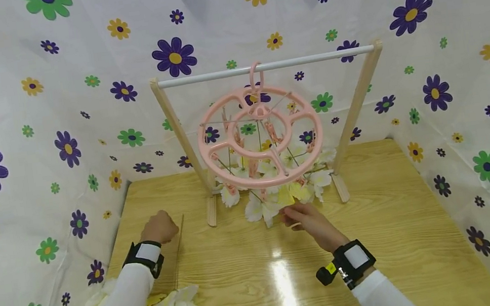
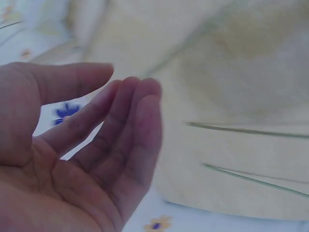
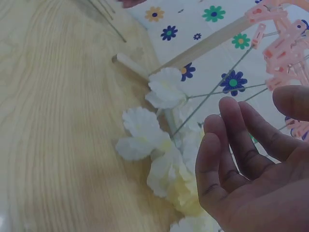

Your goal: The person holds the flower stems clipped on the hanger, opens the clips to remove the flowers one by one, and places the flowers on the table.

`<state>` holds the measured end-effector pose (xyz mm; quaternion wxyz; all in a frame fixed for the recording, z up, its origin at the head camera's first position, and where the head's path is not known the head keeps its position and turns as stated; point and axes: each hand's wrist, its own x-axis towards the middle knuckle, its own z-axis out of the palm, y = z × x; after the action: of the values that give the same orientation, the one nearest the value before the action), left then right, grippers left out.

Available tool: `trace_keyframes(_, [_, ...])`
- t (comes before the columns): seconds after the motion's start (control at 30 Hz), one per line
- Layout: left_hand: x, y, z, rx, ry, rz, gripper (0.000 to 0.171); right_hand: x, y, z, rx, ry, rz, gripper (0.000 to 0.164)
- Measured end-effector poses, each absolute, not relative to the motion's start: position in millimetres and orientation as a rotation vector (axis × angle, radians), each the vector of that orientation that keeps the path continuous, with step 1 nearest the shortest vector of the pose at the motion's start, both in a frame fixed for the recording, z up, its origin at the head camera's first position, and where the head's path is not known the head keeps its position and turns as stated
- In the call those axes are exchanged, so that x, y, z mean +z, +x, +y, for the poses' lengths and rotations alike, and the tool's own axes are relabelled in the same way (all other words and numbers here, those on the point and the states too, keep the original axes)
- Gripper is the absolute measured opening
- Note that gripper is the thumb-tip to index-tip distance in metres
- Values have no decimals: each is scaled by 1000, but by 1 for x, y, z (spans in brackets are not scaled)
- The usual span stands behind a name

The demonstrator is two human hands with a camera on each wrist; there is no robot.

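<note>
My left hand [image 1: 159,228] is over the left part of the table. In the left wrist view its fingers bend loosely, the thumb stands apart, and nothing is held. Thin green stems [image 2: 256,131] lie just beyond its fingertips. In the head view, artificial flowers with white petals [image 1: 177,304] lie by the left forearm. My right hand [image 1: 310,222], also holding nothing, is beside white and pale yellow flowers [image 1: 298,192]. These hang upside down by their stems from pink clothespins [image 3: 285,46] on a round pink hanger [image 1: 267,183].
A wooden stand [image 1: 357,98] with a white rod [image 1: 208,77] carries the hanger by its hook. Its feet [image 1: 211,211] rest on the wood-grain table [image 1: 240,266]. Flower-printed cloth [image 1: 220,23] encloses the back and sides.
</note>
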<state>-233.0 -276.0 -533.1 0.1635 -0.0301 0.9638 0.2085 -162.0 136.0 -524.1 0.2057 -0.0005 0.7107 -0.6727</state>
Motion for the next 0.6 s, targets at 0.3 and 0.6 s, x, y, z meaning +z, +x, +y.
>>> trace_keyframes(0.3, [-500,-253,-212,1208,196,2837,25,-525,-132,161,-1850,35,2037,44])
trace_keyframes(0.6, [-502,-274,-161,1639,121,2769,29,-525,-113,163,-1844,59,2019,40])
